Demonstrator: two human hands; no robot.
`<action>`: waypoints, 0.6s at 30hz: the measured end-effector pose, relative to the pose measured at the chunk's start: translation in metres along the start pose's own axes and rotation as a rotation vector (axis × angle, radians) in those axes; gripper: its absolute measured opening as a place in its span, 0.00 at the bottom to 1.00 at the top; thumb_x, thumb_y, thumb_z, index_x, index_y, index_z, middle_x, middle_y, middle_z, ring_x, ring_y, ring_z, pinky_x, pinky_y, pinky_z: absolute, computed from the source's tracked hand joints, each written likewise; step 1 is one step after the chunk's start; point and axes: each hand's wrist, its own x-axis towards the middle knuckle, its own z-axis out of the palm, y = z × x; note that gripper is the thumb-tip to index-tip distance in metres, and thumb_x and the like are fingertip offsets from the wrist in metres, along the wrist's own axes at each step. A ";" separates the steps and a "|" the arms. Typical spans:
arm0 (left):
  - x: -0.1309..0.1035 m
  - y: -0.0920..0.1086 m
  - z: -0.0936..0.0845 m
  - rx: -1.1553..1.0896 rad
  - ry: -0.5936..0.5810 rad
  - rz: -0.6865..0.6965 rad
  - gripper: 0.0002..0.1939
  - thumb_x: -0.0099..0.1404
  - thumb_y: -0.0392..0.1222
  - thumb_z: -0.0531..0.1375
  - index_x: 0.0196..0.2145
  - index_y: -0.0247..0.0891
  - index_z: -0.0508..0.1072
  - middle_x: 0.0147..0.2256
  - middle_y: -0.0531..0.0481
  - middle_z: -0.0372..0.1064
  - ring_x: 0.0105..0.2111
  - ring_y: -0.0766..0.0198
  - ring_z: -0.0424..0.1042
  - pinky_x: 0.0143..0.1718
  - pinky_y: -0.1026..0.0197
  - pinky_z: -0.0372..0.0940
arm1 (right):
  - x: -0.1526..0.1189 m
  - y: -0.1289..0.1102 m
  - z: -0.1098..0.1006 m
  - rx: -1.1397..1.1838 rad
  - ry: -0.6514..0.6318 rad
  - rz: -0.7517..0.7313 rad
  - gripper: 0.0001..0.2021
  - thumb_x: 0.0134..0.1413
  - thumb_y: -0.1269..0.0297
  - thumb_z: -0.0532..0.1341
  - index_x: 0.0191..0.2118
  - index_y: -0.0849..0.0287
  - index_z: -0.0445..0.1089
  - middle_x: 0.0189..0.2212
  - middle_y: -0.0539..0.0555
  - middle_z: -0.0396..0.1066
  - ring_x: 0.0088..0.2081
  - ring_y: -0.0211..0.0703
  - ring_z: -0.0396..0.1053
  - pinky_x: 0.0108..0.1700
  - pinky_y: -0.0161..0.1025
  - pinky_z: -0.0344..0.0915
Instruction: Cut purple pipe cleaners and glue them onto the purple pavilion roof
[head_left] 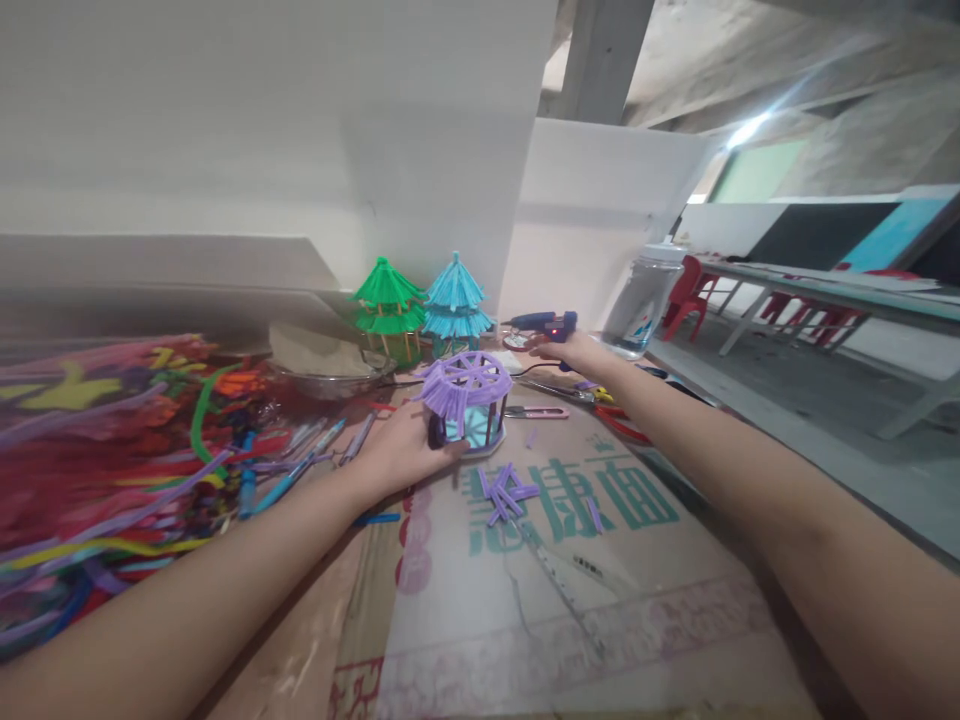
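Note:
My left hand [409, 440] is closed around the near left side of a small pavilion model [469, 385]. The model has a purple strip roof with an open spoked top, brown posts and a pale blue base. At the back of the work surface my right hand [576, 353] is wrapped around the handle of a blue glue gun [541, 324], whose nozzle points left and whose small red light shows. Short purple strips [506, 493] lie in a loose pile in front of the model. Thread snips [536, 412] rest just to its right.
Green [384, 300] and blue [455, 295] finished pavilions stand behind. Colourful fuzzy strips [112, 480] heap at left, near a metal bowl [330, 375]. A clear plastic jar [641, 305] stands back right. Tweezers [559, 580] lie on the printed cardboard [637, 620].

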 end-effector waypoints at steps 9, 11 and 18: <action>0.000 0.003 -0.001 -0.008 0.059 -0.044 0.30 0.60 0.52 0.63 0.57 0.36 0.69 0.55 0.39 0.71 0.56 0.45 0.70 0.58 0.47 0.65 | -0.096 -0.037 -0.006 0.395 0.038 -0.224 0.12 0.57 0.51 0.65 0.35 0.56 0.74 0.35 0.54 0.79 0.37 0.46 0.77 0.49 0.48 0.73; 0.000 0.002 0.000 -0.002 0.067 -0.051 0.31 0.60 0.52 0.63 0.58 0.36 0.68 0.55 0.38 0.71 0.56 0.45 0.69 0.58 0.47 0.65 | -0.116 -0.040 0.003 0.343 -0.037 -0.233 0.14 0.59 0.48 0.62 0.36 0.54 0.75 0.37 0.54 0.79 0.40 0.48 0.77 0.48 0.48 0.73; 0.001 0.003 0.000 0.115 0.071 -0.039 0.29 0.61 0.52 0.63 0.56 0.36 0.68 0.52 0.39 0.71 0.54 0.46 0.70 0.58 0.49 0.64 | -0.135 -0.035 0.029 0.263 -0.043 -0.287 0.18 0.56 0.43 0.63 0.40 0.51 0.76 0.39 0.55 0.78 0.39 0.50 0.76 0.41 0.46 0.74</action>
